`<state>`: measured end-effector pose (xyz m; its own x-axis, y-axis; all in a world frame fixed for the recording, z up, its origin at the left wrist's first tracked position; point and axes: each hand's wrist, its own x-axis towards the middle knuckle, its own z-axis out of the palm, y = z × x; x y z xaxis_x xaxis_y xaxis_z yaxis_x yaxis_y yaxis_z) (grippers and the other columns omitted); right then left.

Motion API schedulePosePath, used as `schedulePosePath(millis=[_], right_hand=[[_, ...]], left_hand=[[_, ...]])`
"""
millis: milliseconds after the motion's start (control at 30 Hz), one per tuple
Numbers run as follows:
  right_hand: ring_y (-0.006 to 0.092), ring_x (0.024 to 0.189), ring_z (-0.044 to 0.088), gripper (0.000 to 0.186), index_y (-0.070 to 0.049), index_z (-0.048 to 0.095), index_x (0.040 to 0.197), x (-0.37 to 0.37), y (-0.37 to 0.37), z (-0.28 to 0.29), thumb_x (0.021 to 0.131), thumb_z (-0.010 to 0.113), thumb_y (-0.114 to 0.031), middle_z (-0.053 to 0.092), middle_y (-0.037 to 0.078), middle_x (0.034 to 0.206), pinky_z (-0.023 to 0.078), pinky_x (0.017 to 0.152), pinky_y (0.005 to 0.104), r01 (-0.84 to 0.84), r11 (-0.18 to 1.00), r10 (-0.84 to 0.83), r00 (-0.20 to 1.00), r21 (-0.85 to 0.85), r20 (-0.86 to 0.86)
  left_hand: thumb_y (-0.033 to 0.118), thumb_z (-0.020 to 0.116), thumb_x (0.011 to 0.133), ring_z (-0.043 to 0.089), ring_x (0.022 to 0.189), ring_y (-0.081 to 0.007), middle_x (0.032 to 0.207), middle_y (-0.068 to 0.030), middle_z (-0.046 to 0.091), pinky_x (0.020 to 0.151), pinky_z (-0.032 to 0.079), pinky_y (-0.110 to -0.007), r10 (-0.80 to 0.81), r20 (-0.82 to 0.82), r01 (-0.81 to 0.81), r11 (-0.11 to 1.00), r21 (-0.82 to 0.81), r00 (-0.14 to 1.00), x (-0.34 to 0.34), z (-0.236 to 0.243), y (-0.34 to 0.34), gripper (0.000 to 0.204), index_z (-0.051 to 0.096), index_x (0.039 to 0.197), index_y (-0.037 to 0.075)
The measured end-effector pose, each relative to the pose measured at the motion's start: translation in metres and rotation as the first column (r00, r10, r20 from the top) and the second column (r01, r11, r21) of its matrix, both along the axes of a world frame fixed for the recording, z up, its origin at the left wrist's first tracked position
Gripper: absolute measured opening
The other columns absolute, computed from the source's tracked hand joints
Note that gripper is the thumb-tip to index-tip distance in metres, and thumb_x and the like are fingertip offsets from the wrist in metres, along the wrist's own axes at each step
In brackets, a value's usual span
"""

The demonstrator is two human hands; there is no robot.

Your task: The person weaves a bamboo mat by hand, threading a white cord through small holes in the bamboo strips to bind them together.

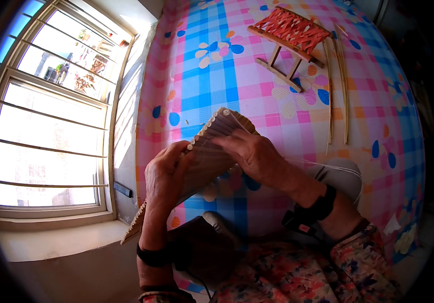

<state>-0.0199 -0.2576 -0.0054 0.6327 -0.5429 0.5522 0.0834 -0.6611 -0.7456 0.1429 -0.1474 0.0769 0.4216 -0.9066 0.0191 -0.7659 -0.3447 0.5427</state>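
Observation:
A mat of thin pale stalks laid side by side is tilted up in front of me, its row of round cut ends facing the upper left. My left hand grips the mat's left edge, fingers and thumb closed around it. Against its upper face rests my right hand, fingers drawn together near the cut ends; what they pinch, if anything, is hidden. White thread trails rightward from below the right hand and loops beside my knee.
A small wooden stool with a red woven seat stands at the far right. Beside it lie several long thin stalks. Checked, flowered sheeting covers the surface. A barred window with a sill borders the left.

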Motion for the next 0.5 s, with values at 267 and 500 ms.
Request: schedulePosePath(millis=[267,500], right_hand=[[0.0359,0.090,0.062,0.030,-0.007,0.061,0.114,-0.0024,-0.0014,0.0029,0.086,0.049,-0.008,0.061,0.019,0.096,0.052,0.078,0.0406,-0.012,0.999,0.013,0.999,0.040,-0.033],[0.0362,0.095,0.060,0.031,-0.007,0.061,0.115,-0.0070,-0.0022,0.0079,0.088,0.047,-0.008,0.060,0.020,0.101,0.050,0.084,0.0399,-0.052,0.992,0.059,0.997,0.115,-0.058]], left_hand=[[0.021,0.062,0.085,0.064,0.083,-0.0303,0.091,-0.0141,0.066,0.073,0.049,-0.036,-0.003,0.012,0.003,1.000,-0.014,1.000,-0.0008,-0.0014,0.0003,0.023,0.064,0.104,0.008],[0.021,0.062,0.085,0.064,0.083,-0.0308,0.091,-0.0140,0.066,0.073,0.049,-0.037,-0.011,0.025,0.012,1.000,-0.026,1.000,-0.0014,-0.0030,0.0006,0.023,0.065,0.104,0.008]])
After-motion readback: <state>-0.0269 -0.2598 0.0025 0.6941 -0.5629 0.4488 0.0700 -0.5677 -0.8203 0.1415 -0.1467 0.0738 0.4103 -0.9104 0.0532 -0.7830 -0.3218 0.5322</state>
